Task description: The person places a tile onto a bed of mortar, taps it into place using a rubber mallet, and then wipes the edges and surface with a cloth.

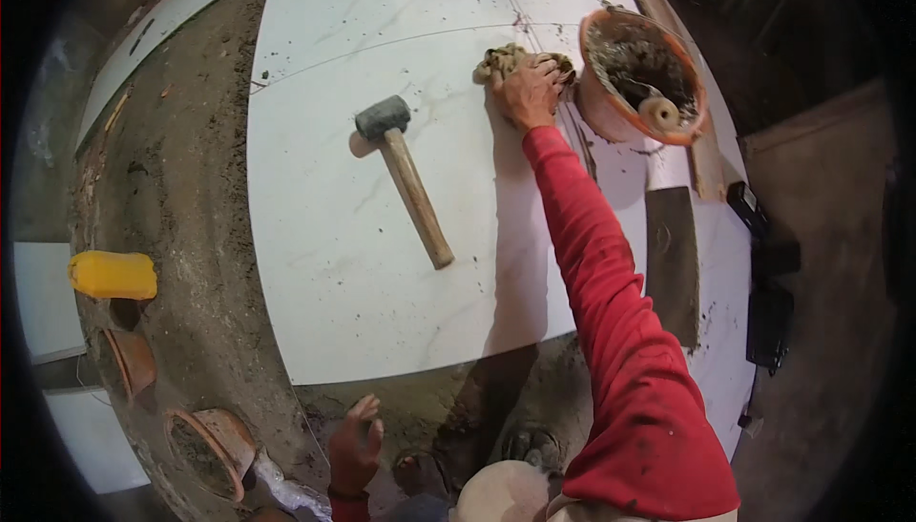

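My right hand (532,88) presses a crumpled, dirty cloth (501,64) on the white floor tile (334,264), fingers curved over it, beside an orange bucket (601,97) of grey mix with a round pale tool in it. A rubber mallet (415,188) with a black head and wooden handle lies on the tile, left of my red-sleeved right arm. Low in the view my left hand (356,441) is raised near the tile's near edge, fingers loosely bent and apart, holding nothing.
A strip of rough mortar (172,188) runs along the left, with a yellow jug (113,274) and terracotta-coloured containers (229,436). Loose tiles (91,436) lie beyond. A wooden plank (706,169) and dark objects (768,326) line the right side. My feet (525,450) stand at the bottom.
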### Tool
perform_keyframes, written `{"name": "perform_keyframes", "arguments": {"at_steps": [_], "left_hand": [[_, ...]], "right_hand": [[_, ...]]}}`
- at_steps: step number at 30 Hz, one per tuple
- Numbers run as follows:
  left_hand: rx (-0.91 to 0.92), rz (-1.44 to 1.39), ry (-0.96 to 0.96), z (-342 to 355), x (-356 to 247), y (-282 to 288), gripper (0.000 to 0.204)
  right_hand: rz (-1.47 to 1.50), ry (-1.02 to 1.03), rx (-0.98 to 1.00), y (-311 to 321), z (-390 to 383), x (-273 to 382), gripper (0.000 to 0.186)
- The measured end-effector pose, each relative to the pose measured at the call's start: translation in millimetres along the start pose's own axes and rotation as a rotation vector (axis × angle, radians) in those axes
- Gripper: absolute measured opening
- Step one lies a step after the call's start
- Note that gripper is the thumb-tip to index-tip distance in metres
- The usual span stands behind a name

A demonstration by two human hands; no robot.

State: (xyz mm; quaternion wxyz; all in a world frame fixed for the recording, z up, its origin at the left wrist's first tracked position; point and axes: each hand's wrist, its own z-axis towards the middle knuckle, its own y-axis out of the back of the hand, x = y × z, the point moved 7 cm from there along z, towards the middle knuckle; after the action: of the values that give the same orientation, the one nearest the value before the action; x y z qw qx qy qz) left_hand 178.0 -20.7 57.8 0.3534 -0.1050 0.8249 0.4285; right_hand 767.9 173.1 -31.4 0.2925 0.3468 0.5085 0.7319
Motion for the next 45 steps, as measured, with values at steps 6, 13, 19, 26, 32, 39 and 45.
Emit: {"name": "perform_keyframes", "arguments": {"at_steps": [6, 13, 19, 26, 32, 39, 45], "left_hand": [[0.055, -0.141, -0.172, 7.6, -36.1, -17.6, 0.041], [0.098, -0.056, -0.328, -5.1, -64.6, -20.6, 0.042], [0.017, -0.021, -0.4, -23.1, -61.4, 6.3, 0.045], [0.033, 0.016, -0.284, -38.8, -36.1, 4.4, 0.045], [0.095, -0.031, -0.156, -39.8, -23.8, -8.8, 0.046], [0.001, -0.084, -0.18, -27.6, -25.5, -11.3, 0.048], [-0.029, 0.062, -0.231, -36.4, -33.5, 11.4, 0.049]], "right_hand": [[0.008, 0.166, -0.075, 45.4, -93.8, -51.2, 0.081], [-0.028, 0.201, -0.103, 89.5, -177.8, -105.1, 0.076], [0.15, 0.351, 0.302, 137.3, -199.5, -141.4, 0.046], [0.193, 0.61, -0.138, 157.1, -118.6, -102.6, 0.049], [0.099, 0.419, 0.109, 51.7, -92.9, -84.7, 0.072], [0.0, 0.495, -0.01, 110.9, -200.7, -163.5, 0.066], [0.292, 0.363, 0.604, 163.8, -189.7, -152.7, 0.042]]}}
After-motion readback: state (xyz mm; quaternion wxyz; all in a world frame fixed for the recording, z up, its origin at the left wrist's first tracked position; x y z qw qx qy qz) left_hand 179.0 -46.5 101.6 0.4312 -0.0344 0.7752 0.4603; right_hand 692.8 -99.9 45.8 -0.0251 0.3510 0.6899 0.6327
